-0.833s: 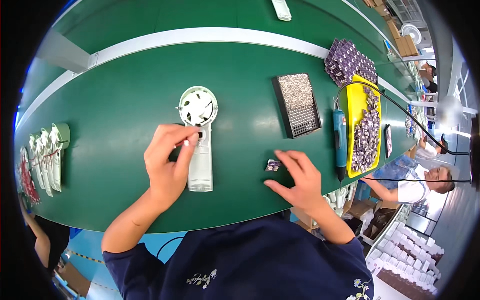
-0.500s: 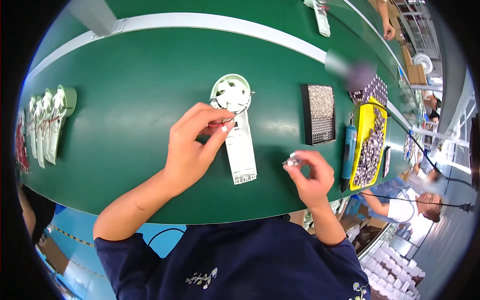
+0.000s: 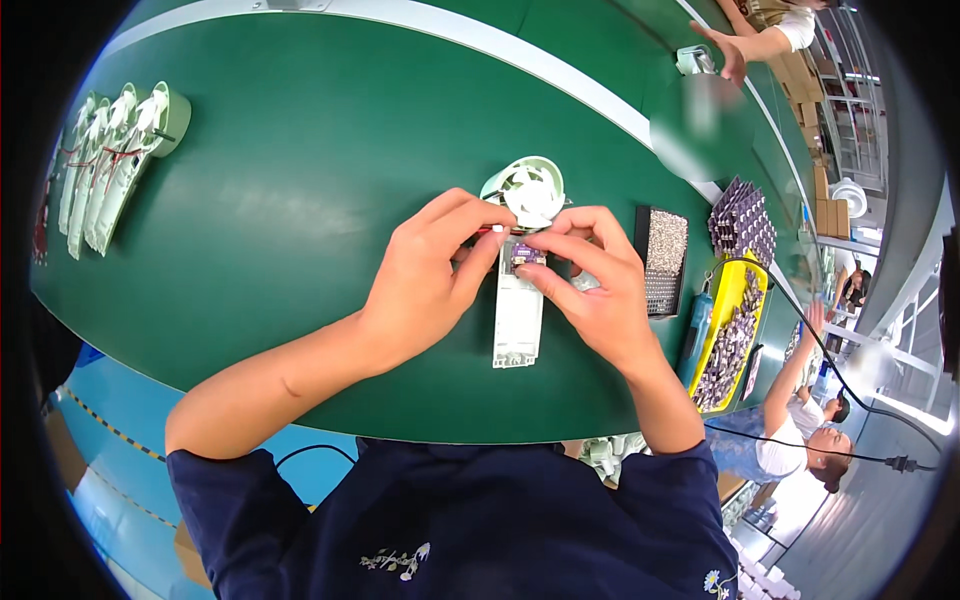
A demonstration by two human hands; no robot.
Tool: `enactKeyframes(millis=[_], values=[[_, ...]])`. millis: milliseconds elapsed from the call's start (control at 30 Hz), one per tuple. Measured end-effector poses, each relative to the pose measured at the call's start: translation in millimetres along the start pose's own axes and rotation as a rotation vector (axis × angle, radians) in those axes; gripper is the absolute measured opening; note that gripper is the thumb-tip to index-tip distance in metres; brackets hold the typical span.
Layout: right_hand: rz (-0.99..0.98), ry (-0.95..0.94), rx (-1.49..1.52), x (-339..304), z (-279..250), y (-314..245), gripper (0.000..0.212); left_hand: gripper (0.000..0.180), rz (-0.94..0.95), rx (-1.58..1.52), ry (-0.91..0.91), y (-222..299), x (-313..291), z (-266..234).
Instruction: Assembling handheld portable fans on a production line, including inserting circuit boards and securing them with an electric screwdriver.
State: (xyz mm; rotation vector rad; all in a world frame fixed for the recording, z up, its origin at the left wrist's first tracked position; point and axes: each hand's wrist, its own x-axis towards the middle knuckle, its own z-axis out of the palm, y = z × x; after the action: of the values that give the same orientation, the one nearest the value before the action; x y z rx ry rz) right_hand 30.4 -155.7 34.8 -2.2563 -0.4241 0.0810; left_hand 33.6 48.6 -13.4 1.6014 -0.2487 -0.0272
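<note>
A pale green handheld-fan housing half (image 3: 517, 325) lies on the green table in front of me, its round end away from me. White fan blades (image 3: 530, 193) sit in that round end. My left hand (image 3: 420, 275) is closed in a pinch on thin wires (image 3: 488, 229) just below the blades. My right hand (image 3: 608, 285) holds a small purple circuit board (image 3: 527, 254) between thumb and fingers, over the upper part of the handle. My fingers partly hide the board, so I cannot tell whether it rests in the housing.
To the right stand a black box of small metal parts (image 3: 667, 240), a blue electric screwdriver (image 3: 696, 330) and a yellow tray (image 3: 732, 278) of small boards. Purple board panels (image 3: 742, 222) lie behind. Several fan housings (image 3: 120, 170) stand at left. A co-worker's hand (image 3: 725, 52) reaches in far right.
My right hand has come left from beside the housing and brought the board over the handle. My left hand still pinches the wires. The view has shifted.
</note>
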Motion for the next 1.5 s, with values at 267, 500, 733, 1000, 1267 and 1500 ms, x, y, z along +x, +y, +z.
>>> enactKeyframes(millis=[267, 500, 733, 1000, 1267, 1500], values=[[-0.017, -0.010, -0.034, -4, -1, 0, 0.029, 0.017, 0.011, 0.059, -0.069, 3, 1, -3], [-0.031, 0.009, -0.014, -9, 5, -2, 0.028, 0.017, -0.002, 0.060, -0.081, 4, -1, -3], [-0.009, -0.024, -0.153, -7, 2, -9, 0.027, 0.017, 0.019, 0.058, -0.095, 1, 1, -3], [-0.052, 0.047, -0.338, -12, 12, -15, 0.025, 0.017, 0.045, 0.071, -0.100, 1, 1, -2], [-0.089, 0.084, -0.429, -11, 16, -19, 0.022, 0.019, 0.047, 0.092, -0.092, 1, 1, -4], [-0.133, 0.124, -0.317, -18, 19, -12, 0.027, 0.024, 0.155, 0.159, -0.220, 15, 1, -13]])
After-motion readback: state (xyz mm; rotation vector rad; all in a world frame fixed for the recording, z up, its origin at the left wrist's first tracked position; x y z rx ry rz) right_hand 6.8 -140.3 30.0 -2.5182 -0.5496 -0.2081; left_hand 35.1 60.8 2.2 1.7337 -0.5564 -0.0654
